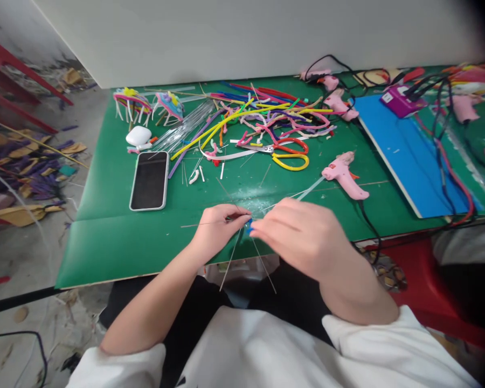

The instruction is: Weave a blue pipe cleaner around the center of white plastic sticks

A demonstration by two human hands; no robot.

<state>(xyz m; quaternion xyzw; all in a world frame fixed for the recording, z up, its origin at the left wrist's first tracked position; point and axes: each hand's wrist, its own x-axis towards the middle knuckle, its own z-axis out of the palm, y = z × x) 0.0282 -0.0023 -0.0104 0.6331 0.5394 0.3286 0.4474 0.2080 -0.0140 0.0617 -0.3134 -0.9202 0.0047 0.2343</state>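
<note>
My left hand [215, 229] is closed in a pinch on thin wires [264, 265], which spread out from one middle point like spokes. At that point sits a small blue piece [249, 227], perhaps pipe cleaner, and the fingertips of my right hand [303, 231] are pinched on it. Both hands are close together over the front edge of the green table [117, 248]. Two of the wires point down past the edge toward my lap. My fingers hide part of the hub.
Scissors [290, 161], a pink glue gun [347, 175] and a phone [149, 180] lie beyond my hands. Behind them are piled pipe cleaners [234, 118], clear sticks [188, 129] and two small umbrella-like crafts [133, 102]. A blue board [404, 151] and cables are on the right.
</note>
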